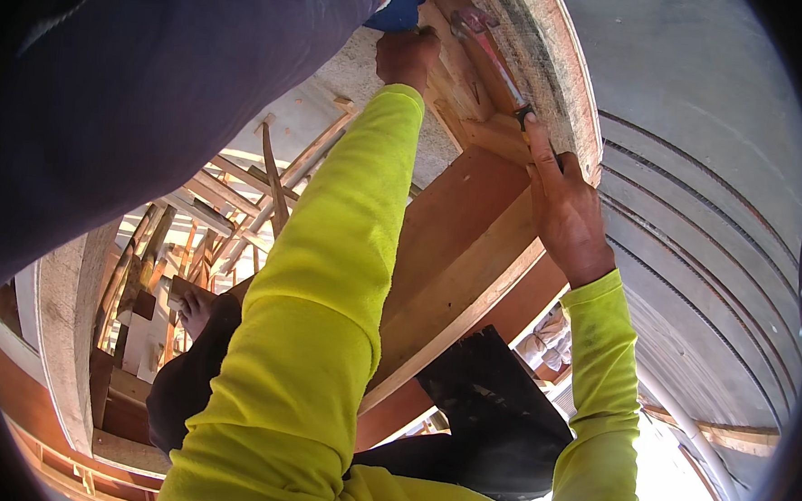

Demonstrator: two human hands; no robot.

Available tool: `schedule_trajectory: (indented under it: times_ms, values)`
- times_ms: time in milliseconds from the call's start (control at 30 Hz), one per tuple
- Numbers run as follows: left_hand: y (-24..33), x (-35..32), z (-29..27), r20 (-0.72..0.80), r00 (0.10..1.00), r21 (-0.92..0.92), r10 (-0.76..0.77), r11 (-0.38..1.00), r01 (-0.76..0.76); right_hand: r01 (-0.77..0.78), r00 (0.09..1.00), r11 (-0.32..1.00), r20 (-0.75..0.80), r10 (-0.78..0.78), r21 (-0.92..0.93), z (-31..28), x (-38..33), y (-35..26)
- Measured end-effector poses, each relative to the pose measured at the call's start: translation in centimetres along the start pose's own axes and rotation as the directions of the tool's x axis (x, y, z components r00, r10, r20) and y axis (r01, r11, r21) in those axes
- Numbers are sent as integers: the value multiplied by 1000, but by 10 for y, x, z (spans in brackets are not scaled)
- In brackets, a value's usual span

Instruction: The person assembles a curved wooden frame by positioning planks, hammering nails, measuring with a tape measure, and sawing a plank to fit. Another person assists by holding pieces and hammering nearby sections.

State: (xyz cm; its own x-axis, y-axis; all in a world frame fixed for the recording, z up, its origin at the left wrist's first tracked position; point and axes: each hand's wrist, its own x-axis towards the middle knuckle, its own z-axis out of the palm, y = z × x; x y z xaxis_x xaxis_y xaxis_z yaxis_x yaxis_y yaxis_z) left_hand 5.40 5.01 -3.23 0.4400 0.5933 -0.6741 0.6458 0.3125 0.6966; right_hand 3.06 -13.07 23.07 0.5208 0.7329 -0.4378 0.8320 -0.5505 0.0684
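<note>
My right hand [570, 200] is closed round the dark grip of a hammer [510, 79]. The hammer's shaft runs up and to the left along a curved timber edge, ending in a reddish head that lies close to the wood. At the top centre, my left hand [409, 59] is curled into a fist against a wooden board [459, 86]. What its fingers hold, if anything, is hidden. A reddish-brown panel [457, 217] and a pale timber beam [462, 290] slope below and between my hands.
Another person's dark-trousered leg [174, 84] fills the upper left, its blue shoe [400, 10] near my left hand. Timber props [278, 181] crisscross below at left. Steel bars [693, 211] curve across a grey surface at right. My black-trousered leg [492, 409] rests below the beam.
</note>
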Motion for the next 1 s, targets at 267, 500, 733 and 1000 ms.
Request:
schedule_trajectory:
  times_ms: [267, 500, 733, 1000]
  values:
    - [-9, 25, 14, 121, 992, 60, 29, 998, -36, -54, 998, 999, 38, 54, -7, -14, 5, -22]
    - [-7, 10, 9, 66, 996, 65, 55, 996, -59, -70, 996, 996, 54, 72, -49, 1, 6, -10]
    - [1, -1, 1, 42, 999, 8, 5, 1000, -6, 5, 994, 1000, -109, -5, -4, 2, 3, -4]
    - [2, -7, 5, -58, 997, 70, 47, 997, -43, -109, 984, 992, 134, 116, -61, -10, 19, -12]
